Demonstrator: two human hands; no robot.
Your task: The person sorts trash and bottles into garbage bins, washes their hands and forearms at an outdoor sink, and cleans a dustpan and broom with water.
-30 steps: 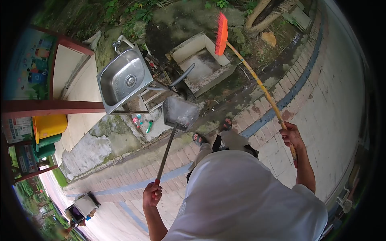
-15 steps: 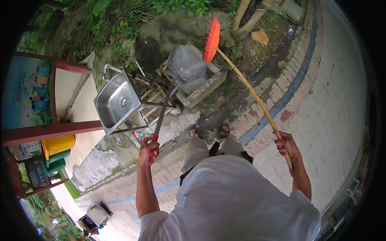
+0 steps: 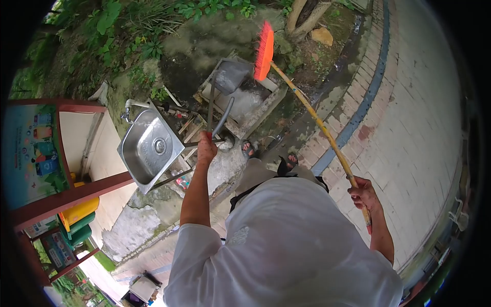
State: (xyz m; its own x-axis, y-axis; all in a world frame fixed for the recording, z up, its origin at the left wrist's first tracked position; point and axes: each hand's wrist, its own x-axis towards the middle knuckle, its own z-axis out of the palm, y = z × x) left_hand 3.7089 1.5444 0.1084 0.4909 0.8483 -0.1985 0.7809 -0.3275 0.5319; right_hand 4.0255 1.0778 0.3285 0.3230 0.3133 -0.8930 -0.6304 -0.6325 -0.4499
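My left hand [image 3: 206, 148] is wrapped round the dark handle of a long-handled dustpan [image 3: 232, 77]. Its grey pan is at the far side of a low concrete basin [image 3: 270, 107]; whether it touches the bottom I cannot tell. A grey hose [image 3: 224, 116] curves over the basin's near edge, just right of the dustpan handle. In my right hand [image 3: 364, 193] is the lower end of a broom [image 3: 265, 51] with a yellow bamboo-like stick. The broom's orange head is raised, its red bristles facing left beside the basin.
A steel sink [image 3: 146, 143] with a tap [image 3: 130, 110] stands on a metal frame to the left. Beyond it are a red-framed shelter [image 3: 76, 192] and green and yellow bins [image 3: 79, 220]. Tree trunk [image 3: 307, 20] and rock [image 3: 322, 36] lie ahead, paving [image 3: 414, 128] right.
My left hand has moved forward with the dustpan, whose pan has tilted and shifted away, showing more of the basin and the hose. The right hand still holds the broom nearly in place.
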